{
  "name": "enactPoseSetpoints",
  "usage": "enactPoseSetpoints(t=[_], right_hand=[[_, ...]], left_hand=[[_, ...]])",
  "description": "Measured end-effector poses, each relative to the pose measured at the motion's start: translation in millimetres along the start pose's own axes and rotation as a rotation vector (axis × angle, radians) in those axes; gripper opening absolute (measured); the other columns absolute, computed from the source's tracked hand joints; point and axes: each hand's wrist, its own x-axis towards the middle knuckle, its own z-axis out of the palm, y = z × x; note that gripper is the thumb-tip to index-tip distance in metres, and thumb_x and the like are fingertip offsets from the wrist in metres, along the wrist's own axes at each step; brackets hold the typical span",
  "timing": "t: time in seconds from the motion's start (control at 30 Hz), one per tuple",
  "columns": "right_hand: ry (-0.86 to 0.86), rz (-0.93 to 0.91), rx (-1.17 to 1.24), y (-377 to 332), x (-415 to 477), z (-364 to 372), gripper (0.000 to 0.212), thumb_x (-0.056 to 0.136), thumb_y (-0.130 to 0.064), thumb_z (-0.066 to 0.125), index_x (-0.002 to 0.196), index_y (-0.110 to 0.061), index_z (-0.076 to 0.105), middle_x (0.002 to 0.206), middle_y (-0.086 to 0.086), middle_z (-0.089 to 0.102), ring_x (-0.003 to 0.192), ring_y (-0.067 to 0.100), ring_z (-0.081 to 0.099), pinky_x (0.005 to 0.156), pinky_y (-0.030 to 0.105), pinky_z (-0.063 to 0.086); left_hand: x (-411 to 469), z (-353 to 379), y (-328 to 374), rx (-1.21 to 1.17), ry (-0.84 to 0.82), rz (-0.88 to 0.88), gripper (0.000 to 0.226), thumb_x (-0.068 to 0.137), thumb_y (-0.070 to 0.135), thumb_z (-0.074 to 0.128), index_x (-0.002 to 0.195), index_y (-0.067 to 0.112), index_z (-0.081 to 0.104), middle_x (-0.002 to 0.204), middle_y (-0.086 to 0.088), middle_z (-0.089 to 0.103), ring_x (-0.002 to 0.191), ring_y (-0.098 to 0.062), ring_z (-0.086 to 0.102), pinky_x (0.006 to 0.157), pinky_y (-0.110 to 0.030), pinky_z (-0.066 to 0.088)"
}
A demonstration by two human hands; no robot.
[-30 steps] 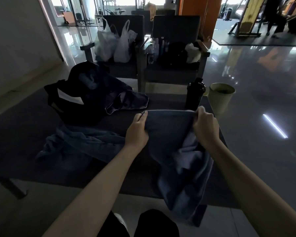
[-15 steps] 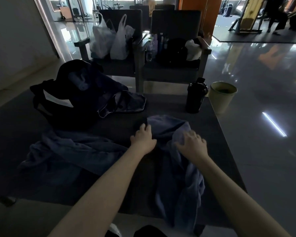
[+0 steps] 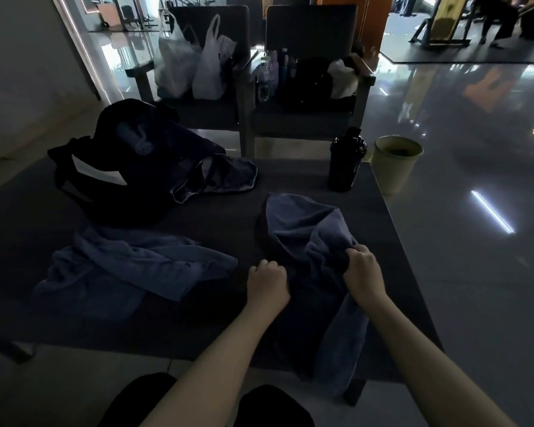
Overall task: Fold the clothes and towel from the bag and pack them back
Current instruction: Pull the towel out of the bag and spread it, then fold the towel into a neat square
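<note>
Whereas aloft before, towel: on bench, 1 o'clock; folding likely starts.
Left hand, right hand: fingers clamped on towel.

Bare forearms, black-clad knees

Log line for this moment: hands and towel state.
towel: bunched on table, near end overhanging | right hand: grips towel | left hand: curled at towel's edge, hold unclear | blue cloth: unfolded

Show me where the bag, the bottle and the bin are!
Bag (image 3: pixel 121 201): head view, on its dark front side.
Bottle (image 3: pixel 344 171): head view, middle of its black body.
Bin (image 3: pixel 389 171): head view, on its pale outer wall.
</note>
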Motion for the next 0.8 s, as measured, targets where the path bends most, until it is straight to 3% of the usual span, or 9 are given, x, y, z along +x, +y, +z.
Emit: enactPoseSetpoints(t=[0.1,0.2,0.27,0.33,0.4,0.47,0.53,0.67,0.8], right_hand=[[0.015,0.013,-0.062,14,6,-13,0.030,0.080,0.013,0.048,0.106,0.006,0.061,0.137,0.020,0.045,0.119,0.038,0.047,0.085,0.038,0.046],[-0.076,0.142,-0.168,10,-1,-21,0.035,0.084,-0.005,0.052,0.118,-0.007,0.057,0.151,0.014,0.025,0.129,0.035,0.032,0.099,0.044,0.036],[-0.031,0.112,-0.224,-6,-16,-20,0.029,0.087,-0.017,0.052,0.114,-0.012,0.060,0.146,0.010,0.034,0.127,0.032,0.034,0.098,0.045,0.033],[-0.018,0.001,-0.253,-21,-32,-14,0.027,0.090,-0.027,0.049,0.109,-0.014,0.062,0.130,0.008,0.051,0.119,0.029,0.044,0.094,0.042,0.035],[-0.136,-0.021,-0.206,-26,-47,-5,0.033,0.091,-0.035,0.049,0.116,-0.015,0.056,0.124,0.008,0.055,0.117,0.027,0.048,0.096,0.040,0.035],[-0.263,0.020,-0.156,-21,-59,2,0.054,0.093,-0.041,0.048,0.138,-0.014,0.036,0.142,0.008,0.042,0.130,0.028,0.038,0.106,0.043,0.029],[-0.281,0.035,-0.112,-7,-66,6,0.071,0.094,-0.048,0.044,0.149,-0.015,0.015,0.155,0.006,0.021,0.141,0.027,0.022,0.115,0.043,0.018],[-0.248,0.022,-0.076,11,-62,7,0.078,0.092,-0.056,0.041,0.150,-0.014,0.011,0.159,0.008,0.007,0.145,0.027,0.011,0.117,0.043,0.008],[-0.081,0.111,-0.093,-8,-66,8,0.069,0.092,-0.045,0.049,0.145,-0.008,0.024,0.155,0.018,0.011,0.142,0.033,0.014,0.115,0.048,0.016]], left_hand=[[-5,-19,-26,0.105,-0.049,-0.173,0.031,0.091,0.026,0.048,0.115,0.010,0.061,0.120,-0.007,0.058,0.116,-0.027,0.047,0.095,-0.038,0.035],[-18,-32,-49,0.202,-0.112,-0.301,0.040,0.090,0.025,0.051,0.128,0.013,0.051,0.132,-0.007,0.049,0.125,-0.027,0.040,0.101,-0.039,0.032],[-24,-33,-50,0.185,-0.062,-0.214,0.044,0.090,0.022,0.051,0.132,0.015,0.043,0.136,-0.005,0.042,0.127,-0.025,0.037,0.103,-0.039,0.031],[-27,-29,-42,0.073,-0.051,-0.009,0.050,0.093,0.025,0.048,0.141,0.019,0.034,0.147,-0.001,0.033,0.133,-0.023,0.031,0.107,-0.040,0.027],[-29,-24,-29,0.009,-0.178,0.142,0.057,0.098,0.035,0.041,0.150,0.024,0.021,0.158,0.004,0.017,0.143,-0.021,0.017,0.113,-0.041,0.017],[-33,-13,-20,0.019,-0.347,0.133,0.059,0.100,0.044,0.031,0.152,0.024,0.012,0.160,0.007,0.005,0.146,-0.019,0.007,0.115,-0.044,0.011],[-39,-4,-20,0.017,-0.378,0.049,0.062,0.100,0.051,0.024,0.153,0.022,0.010,0.160,0.005,0.002,0.146,-0.021,0.006,0.116,-0.047,0.011],[-53,-6,-30,0.164,-0.319,-0.153,0.074,0.096,0.060,0.021,0.150,0.009,0.021,0.158,-0.008,0.017,0.139,-0.029,0.025,0.111,-0.047,0.021],[-58,-19,-23,0.357,-0.318,-0.249,0.065,0.099,0.054,0.018,0.119,0.011,0.062,0.120,-0.010,0.062,0.107,-0.028,0.057,0.091,-0.040,0.031]])
